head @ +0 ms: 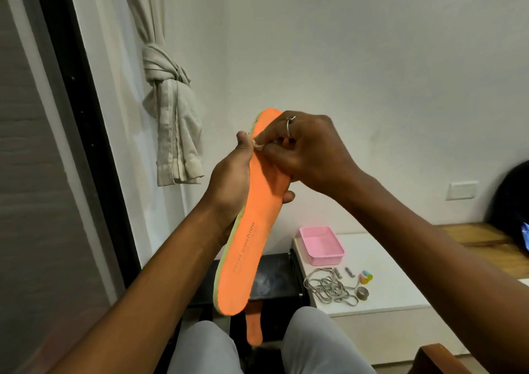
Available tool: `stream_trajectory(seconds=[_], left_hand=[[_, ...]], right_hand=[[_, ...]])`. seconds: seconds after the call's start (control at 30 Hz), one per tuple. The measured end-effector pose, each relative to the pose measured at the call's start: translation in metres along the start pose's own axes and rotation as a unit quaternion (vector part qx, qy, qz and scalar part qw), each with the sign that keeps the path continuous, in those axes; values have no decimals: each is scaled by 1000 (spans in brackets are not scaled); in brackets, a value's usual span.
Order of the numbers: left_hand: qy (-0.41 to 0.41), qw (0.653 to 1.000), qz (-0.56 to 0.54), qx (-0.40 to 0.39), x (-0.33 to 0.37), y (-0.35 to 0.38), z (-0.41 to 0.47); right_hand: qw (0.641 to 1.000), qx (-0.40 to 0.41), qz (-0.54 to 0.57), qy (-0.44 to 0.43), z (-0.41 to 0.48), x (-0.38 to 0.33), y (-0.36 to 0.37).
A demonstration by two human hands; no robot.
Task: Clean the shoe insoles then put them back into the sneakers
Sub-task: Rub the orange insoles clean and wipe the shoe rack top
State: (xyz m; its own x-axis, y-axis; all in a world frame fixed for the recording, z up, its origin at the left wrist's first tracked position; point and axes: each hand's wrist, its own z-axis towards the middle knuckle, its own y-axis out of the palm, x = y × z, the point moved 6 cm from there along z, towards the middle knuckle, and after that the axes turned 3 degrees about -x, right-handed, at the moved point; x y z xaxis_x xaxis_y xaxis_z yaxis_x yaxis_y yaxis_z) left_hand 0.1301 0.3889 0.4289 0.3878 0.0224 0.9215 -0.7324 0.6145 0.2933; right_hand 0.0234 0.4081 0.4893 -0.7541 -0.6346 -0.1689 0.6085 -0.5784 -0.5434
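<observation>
the orange insole (252, 230) is held up in the air in front of the person, printed face toward the camera, toe end up and heel end down over the lap. the left hand (229, 184) grips it from behind around the middle, thumb up along its left edge and one fingertip curling round the right edge. the right hand (309, 150), a ring on one finger, has its fingers curled and pinches at the insole's left edge near the toe. a second orange insole (253, 330) lies lower down between the knees. to the right, a white table (386, 296) carries a pink tray (326, 259), a tangled grey cord (326, 289) and a tape roll (362, 292). a knotted curtain (171, 116) hangs behind.
</observation>
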Motion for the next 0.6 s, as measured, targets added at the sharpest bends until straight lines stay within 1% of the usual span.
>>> stream_trajectory(seconds=[0.03, 0.13, 0.2, 0.27, 0.37, 0.4, 0.47, 0.53, 0.6], left_hand=[[1, 1000, 2, 1, 0, 0, 0], [-19, 1000, 12, -21, -2, 7, -2], [-18, 1000, 15, -20, -2, 10, -5], [0, 1000, 7, -3, 0, 7, -3], [33, 999, -7, 23, 5, 0, 1], [30, 999, -5, 26, 4, -1, 1], [3, 1000, 2, 7, -1, 4, 0], [-20, 999, 15, -20, -5, 9, -3], [-24, 999, 24, -29, -6, 12, -4]], right_hand=[[1000, 2, 6, -3, 0, -1, -2], [996, 82, -40, 11, 15, 14, -17], [992, 110, -56, 31, 18, 17, -19], [995, 89, -35, 12, 11, 4, -9], [1000, 22, 8, -21, -6, -16, 6], [999, 19, 10, -27, -7, -16, 5], [998, 51, -22, -25, 2, -3, -5], [995, 83, -59, 1, 13, 13, -15], [993, 97, -64, 16, 15, 19, -17]])
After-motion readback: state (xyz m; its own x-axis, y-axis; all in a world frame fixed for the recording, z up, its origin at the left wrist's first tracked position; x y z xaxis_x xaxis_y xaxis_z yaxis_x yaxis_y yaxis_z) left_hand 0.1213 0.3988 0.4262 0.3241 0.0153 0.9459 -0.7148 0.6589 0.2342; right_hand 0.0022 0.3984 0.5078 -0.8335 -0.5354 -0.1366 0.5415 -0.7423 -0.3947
